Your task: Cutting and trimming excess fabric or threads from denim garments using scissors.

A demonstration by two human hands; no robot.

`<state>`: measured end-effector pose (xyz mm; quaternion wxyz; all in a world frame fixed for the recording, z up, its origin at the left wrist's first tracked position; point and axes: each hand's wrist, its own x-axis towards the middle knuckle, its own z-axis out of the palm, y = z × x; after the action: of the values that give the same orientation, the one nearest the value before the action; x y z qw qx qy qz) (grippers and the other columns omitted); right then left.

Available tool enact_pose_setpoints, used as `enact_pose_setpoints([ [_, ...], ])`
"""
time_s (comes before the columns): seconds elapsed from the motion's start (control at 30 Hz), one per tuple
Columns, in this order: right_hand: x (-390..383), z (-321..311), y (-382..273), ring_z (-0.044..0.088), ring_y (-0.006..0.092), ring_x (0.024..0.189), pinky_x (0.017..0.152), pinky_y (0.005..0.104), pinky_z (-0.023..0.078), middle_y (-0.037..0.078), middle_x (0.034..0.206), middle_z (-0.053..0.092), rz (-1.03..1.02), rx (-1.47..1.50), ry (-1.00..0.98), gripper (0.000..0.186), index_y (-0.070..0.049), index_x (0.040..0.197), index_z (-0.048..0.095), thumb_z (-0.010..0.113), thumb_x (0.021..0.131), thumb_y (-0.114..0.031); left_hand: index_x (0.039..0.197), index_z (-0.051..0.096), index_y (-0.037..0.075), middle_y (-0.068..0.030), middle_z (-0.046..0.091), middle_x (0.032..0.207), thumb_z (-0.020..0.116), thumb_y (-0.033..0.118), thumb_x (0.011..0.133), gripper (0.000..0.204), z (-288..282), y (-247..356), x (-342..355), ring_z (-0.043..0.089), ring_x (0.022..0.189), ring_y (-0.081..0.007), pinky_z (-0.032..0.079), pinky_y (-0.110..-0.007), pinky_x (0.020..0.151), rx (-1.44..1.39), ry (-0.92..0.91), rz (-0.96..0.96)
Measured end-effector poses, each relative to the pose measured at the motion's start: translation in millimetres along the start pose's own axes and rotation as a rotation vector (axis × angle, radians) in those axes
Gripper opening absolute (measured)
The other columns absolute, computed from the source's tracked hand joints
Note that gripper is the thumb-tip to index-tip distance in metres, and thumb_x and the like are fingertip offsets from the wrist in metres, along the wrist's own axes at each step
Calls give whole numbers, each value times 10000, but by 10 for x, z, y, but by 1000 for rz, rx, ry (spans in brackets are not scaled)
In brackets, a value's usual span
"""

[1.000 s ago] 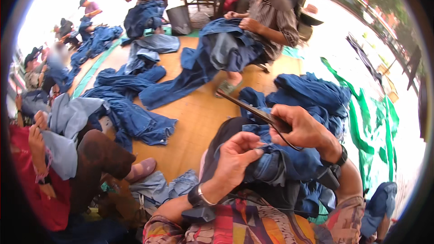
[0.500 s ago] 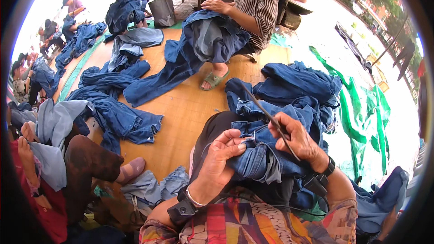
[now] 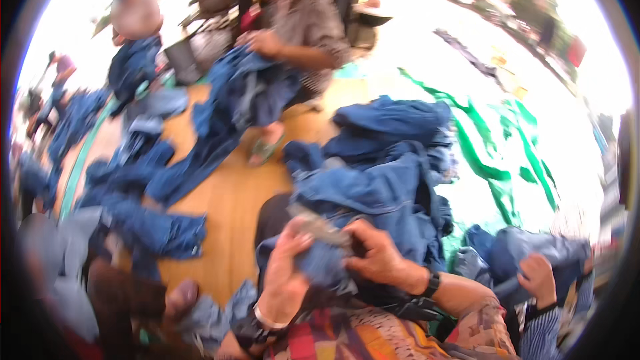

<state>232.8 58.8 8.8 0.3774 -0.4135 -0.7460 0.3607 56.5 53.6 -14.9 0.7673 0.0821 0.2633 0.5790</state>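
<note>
And there's the change: the long dark tool so plain in the right hand (image 3: 381, 255) half a second ago can't be made out now, and the view swings right, bringing in a neighbour's hand (image 3: 539, 279). The denim cloth (image 3: 324, 267) sits over the lap between that right hand and the left hand (image 3: 283, 283), nearer than the jeans heap (image 3: 390, 123). Right fingers curl, left fingers rise; blur hides whether either grips. The cloth, seemingly, remains the focus.

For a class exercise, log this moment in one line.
left hand: at lap denim; right hand: there too, grip blurred; ahead: denim heap
</note>
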Motion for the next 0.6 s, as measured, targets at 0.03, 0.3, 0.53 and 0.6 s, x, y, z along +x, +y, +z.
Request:
enact_pose_setpoints([
  [0.03, 8, 7, 41, 547, 213, 741, 690, 318, 465, 107, 847, 558, 57, 29, -43, 416, -44, 1010, 512, 757, 687, -137, 1163, 485, 32, -111, 574, 1076, 528, -29, 763, 407, 31, 32, -38, 555, 1015, -245, 458, -362, 904, 27, 2, 26],
  [0.3, -72, -484, -291, 574, 345, 723, 606, 402, 425, 137, 772, 559, -106, -34, 37, 393, -30, 953, 473, 693, 746, -282, 1134, 501, 20, -129, 541, 1133, 463, 1, 792, 344, 276, -118, 305, 502, 1105, -251, 383, -382, 998, 285, -34, 178],
  [0.53, -239, -690, -468, 602, 324, 679, 573, 429, 447, 137, 690, 595, -86, -342, 81, 475, -89, 802, 548, 648, 712, -544, 1121, 505, 22, -126, 545, 1120, 469, -3, 785, 339, 873, -656, 417, 506, 1096, -252, 390, -382, 989, 476, -169, 100],
  [0.6, -209, -718, -543, 597, 333, 670, 575, 437, 446, 141, 674, 591, -201, -315, 172, 471, -78, 784, 548, 648, 709, -533, 1118, 506, 23, -125, 546, 1117, 471, -5, 783, 338, 998, -852, 433, 507, 1093, -252, 392, -382, 987, 499, -207, 66],
])
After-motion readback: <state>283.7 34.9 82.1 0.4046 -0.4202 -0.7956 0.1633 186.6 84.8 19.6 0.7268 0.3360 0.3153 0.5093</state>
